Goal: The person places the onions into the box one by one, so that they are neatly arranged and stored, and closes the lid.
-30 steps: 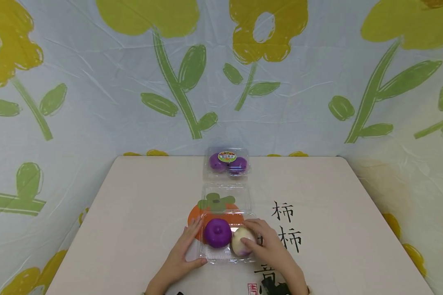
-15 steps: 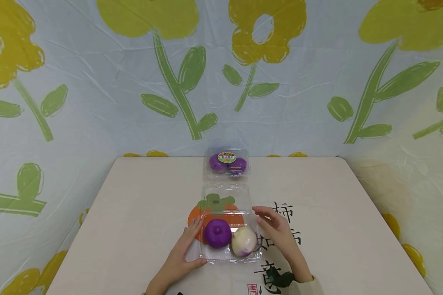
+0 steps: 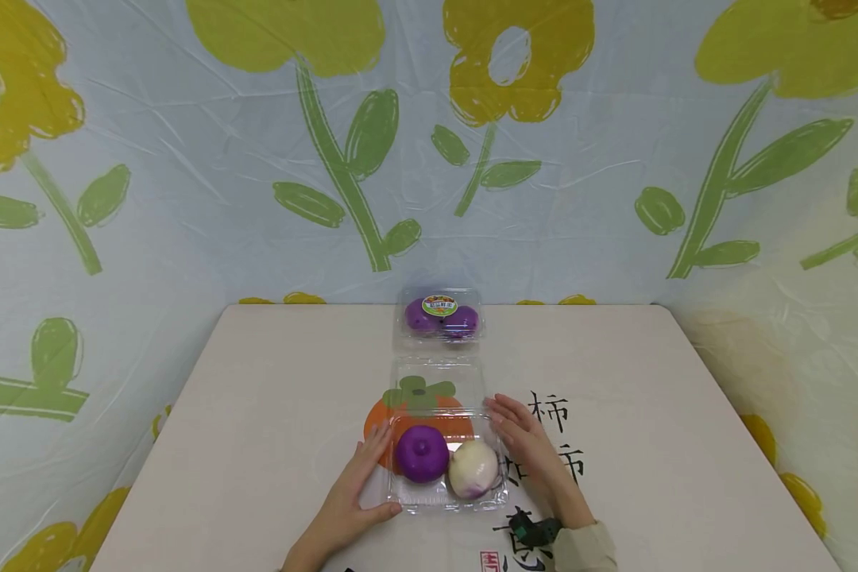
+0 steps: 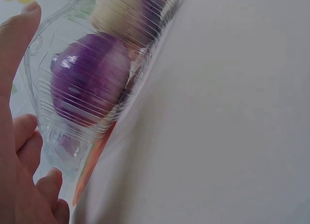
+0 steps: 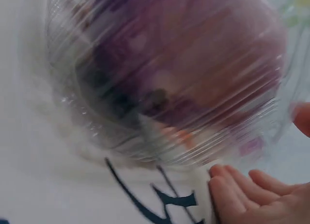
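A clear plastic clamshell box [image 3: 422, 499] lies on the table with its lid [image 3: 436, 389] folded back flat, away from the person. Inside sit a round purple vegetable [image 3: 422, 454] on the left and a whitish one with a purple end [image 3: 473, 469] on the right. My left hand [image 3: 350, 492] rests along the box's left side, fingers extended toward its back corner and thumb at the front corner. At the back right corner, near the lid hinge, my right hand [image 3: 532, 449] has its loosely bent fingers right at the rim. Ribbed box walls [image 4: 92, 83] show from the side in the left wrist view.
Behind the lid stands a second clear box [image 3: 442, 338], closed and labelled, with purple vegetables in it. The pale table surface [image 3: 293, 381] carries a printed orange persimmon and dark characters [image 3: 547, 411]. A flower-patterned cloth [image 3: 579, 238] hangs behind and at both sides.
My right hand has let go of the whitish vegetable and moved back and right, to the box's back right corner. My left hand has stayed in place.
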A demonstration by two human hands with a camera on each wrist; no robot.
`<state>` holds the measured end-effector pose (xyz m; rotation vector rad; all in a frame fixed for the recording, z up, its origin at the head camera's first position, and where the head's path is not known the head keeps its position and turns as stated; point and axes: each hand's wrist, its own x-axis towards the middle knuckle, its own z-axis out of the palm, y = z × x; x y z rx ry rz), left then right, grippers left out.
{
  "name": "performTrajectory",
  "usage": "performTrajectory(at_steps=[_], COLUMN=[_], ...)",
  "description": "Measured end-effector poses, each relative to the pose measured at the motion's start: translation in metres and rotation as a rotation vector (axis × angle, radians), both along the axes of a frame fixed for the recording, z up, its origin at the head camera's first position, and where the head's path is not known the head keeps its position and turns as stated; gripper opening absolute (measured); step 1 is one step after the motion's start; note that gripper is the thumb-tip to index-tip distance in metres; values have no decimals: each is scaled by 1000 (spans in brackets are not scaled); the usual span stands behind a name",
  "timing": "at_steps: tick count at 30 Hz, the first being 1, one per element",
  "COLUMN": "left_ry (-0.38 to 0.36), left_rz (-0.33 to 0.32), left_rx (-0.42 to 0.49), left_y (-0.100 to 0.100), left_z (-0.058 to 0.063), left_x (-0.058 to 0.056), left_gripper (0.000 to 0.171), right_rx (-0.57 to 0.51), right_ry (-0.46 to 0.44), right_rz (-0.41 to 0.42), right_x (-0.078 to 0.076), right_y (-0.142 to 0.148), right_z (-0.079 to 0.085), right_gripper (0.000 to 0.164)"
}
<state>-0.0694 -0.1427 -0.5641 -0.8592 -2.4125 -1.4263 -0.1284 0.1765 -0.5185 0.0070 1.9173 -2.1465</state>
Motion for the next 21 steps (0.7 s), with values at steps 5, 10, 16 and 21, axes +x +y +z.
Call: performTrajectory(at_steps=[5, 10, 16, 21], left_ry=[-2, -7, -11, -6], left_rz=[-5, -4, -7, -12], left_rx=[6, 2, 2, 9], left_y=[0, 0, -1, -1], left_z=[1, 2, 1, 1], left_x=[0, 0, 0, 0], left_gripper=[96, 96, 96, 97], right_rx=[-47, -53, -45, -57], right_ry=[-31, -12, 25, 16], right_rz=[44, 65, 93, 77], right_x=[-2, -1, 0, 1], right_y=[-1, -1, -1, -1], right_z=[-10, -17, -21, -20], right_gripper=[58, 58, 58, 57])
